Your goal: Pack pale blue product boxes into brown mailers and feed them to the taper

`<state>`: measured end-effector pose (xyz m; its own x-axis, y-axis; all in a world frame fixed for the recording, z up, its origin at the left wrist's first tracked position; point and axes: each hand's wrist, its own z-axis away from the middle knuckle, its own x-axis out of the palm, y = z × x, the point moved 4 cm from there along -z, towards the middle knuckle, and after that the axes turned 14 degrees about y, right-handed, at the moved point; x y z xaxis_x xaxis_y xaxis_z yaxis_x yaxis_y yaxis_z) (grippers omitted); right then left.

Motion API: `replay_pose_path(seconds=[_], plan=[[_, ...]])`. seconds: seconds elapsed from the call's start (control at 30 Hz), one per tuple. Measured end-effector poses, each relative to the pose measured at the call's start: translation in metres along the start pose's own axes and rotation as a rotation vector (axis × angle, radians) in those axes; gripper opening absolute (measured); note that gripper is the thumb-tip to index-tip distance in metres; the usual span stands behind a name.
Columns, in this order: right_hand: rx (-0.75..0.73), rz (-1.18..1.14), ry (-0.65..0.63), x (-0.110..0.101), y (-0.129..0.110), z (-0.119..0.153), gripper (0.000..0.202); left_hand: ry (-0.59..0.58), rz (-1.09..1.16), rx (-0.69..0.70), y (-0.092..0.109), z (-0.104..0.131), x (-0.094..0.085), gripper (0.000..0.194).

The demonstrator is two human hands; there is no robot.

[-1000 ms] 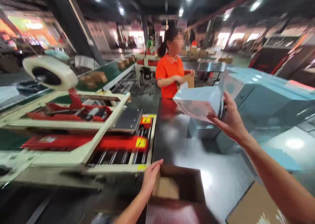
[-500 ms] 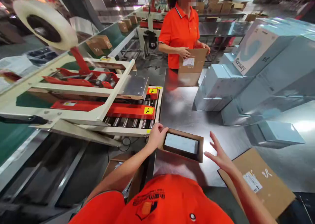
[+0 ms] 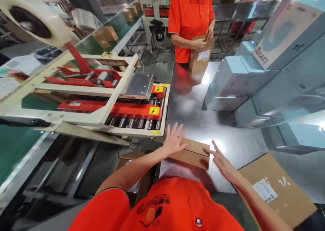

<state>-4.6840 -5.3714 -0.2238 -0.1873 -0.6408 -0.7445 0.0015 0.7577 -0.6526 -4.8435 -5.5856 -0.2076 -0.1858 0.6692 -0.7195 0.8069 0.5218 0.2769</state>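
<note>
A small brown carton (image 3: 194, 154) stands on the metal table (image 3: 188, 112) in front of my body, its top flaps folded over so the inside is hidden. My left hand (image 3: 174, 141) lies on the carton's left end with its fingers spread. At the right end, my right hand (image 3: 222, 161) has its fingers apart, the fingertips at the carton's top corner. A larger brown carton with a white label (image 3: 278, 188) lies under and beside my right forearm.
Light-blue boxes (image 3: 233, 78) are stacked at the right. On the left, a roller sealing machine (image 3: 109, 112) borders the table. Across the table, a person in an orange shirt (image 3: 190, 24) holds a labelled carton. An open carton (image 3: 132, 156) sits low beside my left arm.
The small carton's open top, which showed a pale box inside, is now covered by flaps. My left hand has moved onto the top, and the other person's carton has turned.
</note>
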Motion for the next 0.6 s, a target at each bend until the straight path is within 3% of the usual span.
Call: replay_pose_path(seconds=[0.1,0.17,0.27,0.33,0.4,0.47,0.53,0.6], plan=[[0.099,0.085,0.054,0.027,-0.006,0.003,0.078,-0.078,0.149,-0.065,-0.014,-0.026,0.017,0.063],[0.140,0.125,0.136,0.036,-0.003,-0.020,0.080,0.041,0.275,-0.140,-0.026,-0.042,0.012,0.058],[0.193,0.165,0.226,0.024,0.007,-0.100,0.079,0.320,0.398,-0.225,-0.041,-0.048,-0.010,0.051],[0.200,0.172,0.274,0.009,0.006,-0.179,0.084,0.358,0.456,-0.246,-0.044,-0.036,-0.014,0.045],[0.121,0.122,0.242,0.008,-0.012,-0.263,0.088,0.273,0.520,-0.319,-0.043,-0.015,-0.006,0.037],[0.010,0.053,0.139,0.027,-0.044,-0.334,0.088,0.150,0.601,-0.466,-0.041,0.009,0.015,0.030],[-0.065,0.001,0.047,0.060,-0.080,-0.378,0.090,0.021,0.703,-0.680,-0.036,0.027,0.043,0.025],[-0.100,-0.041,0.004,0.090,-0.104,-0.392,0.091,-0.135,0.874,-0.972,-0.023,0.038,0.075,0.024]])
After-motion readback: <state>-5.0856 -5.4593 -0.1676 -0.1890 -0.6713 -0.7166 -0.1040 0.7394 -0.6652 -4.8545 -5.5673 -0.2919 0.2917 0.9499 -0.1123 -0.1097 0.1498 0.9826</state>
